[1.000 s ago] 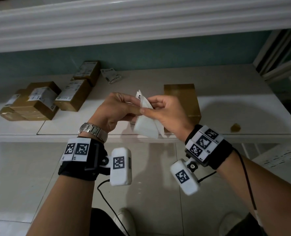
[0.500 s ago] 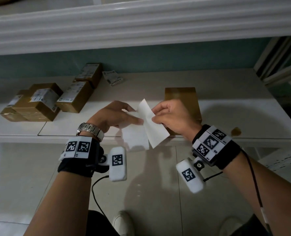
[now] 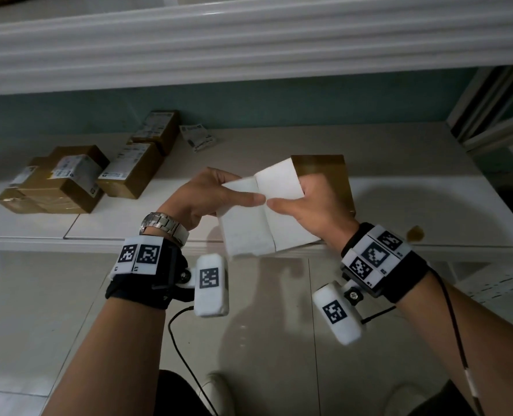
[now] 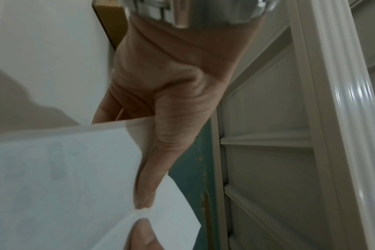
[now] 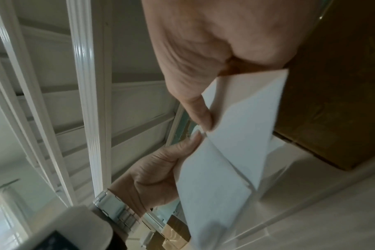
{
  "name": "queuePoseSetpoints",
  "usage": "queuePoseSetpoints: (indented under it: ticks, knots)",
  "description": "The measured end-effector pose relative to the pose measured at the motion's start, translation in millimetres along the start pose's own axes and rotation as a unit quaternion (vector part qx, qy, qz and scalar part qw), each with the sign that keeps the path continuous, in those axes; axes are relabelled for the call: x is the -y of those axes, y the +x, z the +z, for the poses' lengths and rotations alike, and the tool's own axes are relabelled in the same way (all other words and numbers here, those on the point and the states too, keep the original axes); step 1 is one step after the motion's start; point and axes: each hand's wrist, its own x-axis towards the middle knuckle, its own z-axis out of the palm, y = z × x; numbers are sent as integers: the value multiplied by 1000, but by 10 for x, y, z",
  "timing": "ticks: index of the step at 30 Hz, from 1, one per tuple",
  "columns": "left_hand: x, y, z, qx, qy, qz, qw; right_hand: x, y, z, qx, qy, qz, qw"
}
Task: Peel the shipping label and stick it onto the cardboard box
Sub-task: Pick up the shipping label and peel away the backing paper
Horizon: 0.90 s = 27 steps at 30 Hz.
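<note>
Two white sheets, the shipping label and its backing, are spread open like a book and still joined along the middle. My left hand (image 3: 249, 200) pinches the left sheet (image 3: 240, 226), which shows faint print through it in the left wrist view (image 4: 54, 186). My right hand (image 3: 282, 204) pinches the right sheet (image 3: 280, 184), seen again in the right wrist view (image 5: 246, 126). Which sheet is the label I cannot tell. The plain cardboard box (image 3: 324, 169) lies on the white ledge (image 3: 429, 244) just behind my right hand, also in view as the box (image 5: 332, 84).
Several labelled cardboard boxes (image 3: 66, 181) are piled at the left of the ledge, with two more (image 3: 132, 172) behind them. A loose printed label (image 3: 196, 138) lies by the green wall. A small brown scrap (image 3: 415, 234) sits near the ledge's front edge at the right.
The hands pulled the two sheets apart from a tight folded pinch. The sheets now lie opened side by side, held higher, in front of the plain box.
</note>
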Motion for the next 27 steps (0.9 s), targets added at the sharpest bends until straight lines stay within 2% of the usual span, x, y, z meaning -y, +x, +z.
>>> queuePoseSetpoints:
  ticks: [10, 20, 22, 24, 27]
  knots:
    - [-12, -29, -16, 25, -17, 5, 1000, 41, -35, -25, -32, 35, 21, 999]
    - [-46, -32, -22, 35, -50, 20, 998, 67, -75, -31, -54, 143, 51, 987]
    - [-39, -31, -29, 26, -5, 29, 999, 67, -63, -48, -39, 95, 44, 994]
    - [-28, -37, -20, 24, 69, 52, 996, 52, -40, -54, 13, 23, 26, 999]
    - [-32, -63, 60, 53, 134, 78, 986, -6, -24, -16, 50, -28, -7, 998]
